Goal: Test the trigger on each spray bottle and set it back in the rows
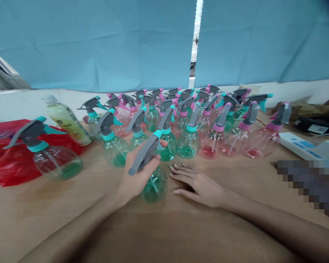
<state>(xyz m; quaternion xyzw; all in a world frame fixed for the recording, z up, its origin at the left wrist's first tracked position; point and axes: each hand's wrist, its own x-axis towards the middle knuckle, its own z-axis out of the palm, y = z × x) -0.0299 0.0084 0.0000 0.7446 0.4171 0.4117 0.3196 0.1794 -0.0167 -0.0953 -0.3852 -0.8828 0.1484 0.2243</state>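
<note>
My left hand (137,179) is wrapped round the neck of a green spray bottle (154,186) with a grey and turquoise head, which stands on the wooden table (164,226) close to me. Just right of that bottle, my right hand (196,182) lies flat on the table with its fingers spread, holding nothing. Behind both hands stand several spray bottles, green ones such as this one (188,146) and pink ones such as this one (211,144), each with a grey head. Another green spray bottle (59,162) stands apart at the left.
A red plastic bag (5,164) and a leaning drink bottle (67,120) are at the left. On the right lie a white power strip (298,146) and a black object (318,126). A blue cloth (126,44) hangs behind the table.
</note>
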